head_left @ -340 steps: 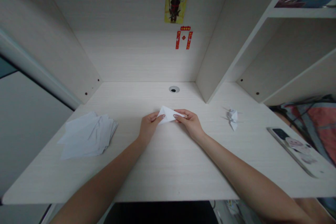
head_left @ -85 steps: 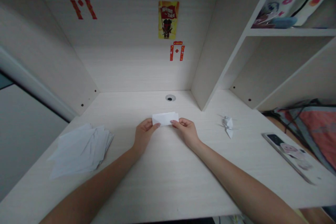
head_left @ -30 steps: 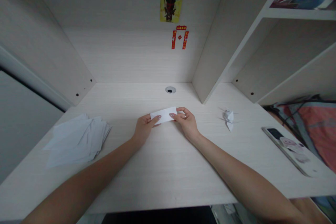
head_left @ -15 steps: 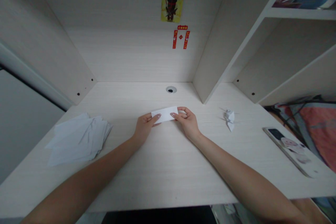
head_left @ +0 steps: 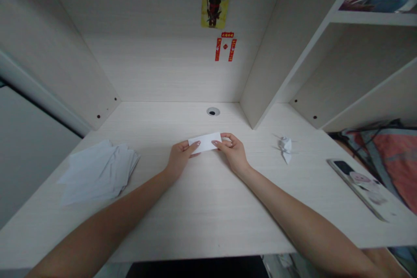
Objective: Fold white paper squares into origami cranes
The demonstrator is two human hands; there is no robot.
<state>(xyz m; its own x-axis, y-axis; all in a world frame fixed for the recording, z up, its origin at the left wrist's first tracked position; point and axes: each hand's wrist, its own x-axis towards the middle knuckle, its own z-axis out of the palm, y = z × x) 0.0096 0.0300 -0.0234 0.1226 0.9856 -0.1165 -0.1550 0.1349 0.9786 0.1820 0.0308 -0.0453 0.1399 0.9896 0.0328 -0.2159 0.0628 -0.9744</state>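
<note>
A small white rectangle of paper (head_left: pixel 206 142) is held between both hands over the middle of the desk. My left hand (head_left: pixel 180 156) is closed on its left end, thumb on top and fingers behind. At the right end, my right hand (head_left: pixel 235 151) pinches the paper the same way; a ring shows on one finger. The paper tilts slightly, its right end a bit farther away. Its underside and the fingertips behind it are hidden.
A loose stack of white paper sheets (head_left: pixel 97 173) lies at the left. To the right are a folded white paper piece (head_left: pixel 286 147) and a phone (head_left: pixel 355 186). Upright panels (head_left: pixel 270 52) border the desk (head_left: pixel 202 217); a cable hole (head_left: pixel 213 112) sits at the back.
</note>
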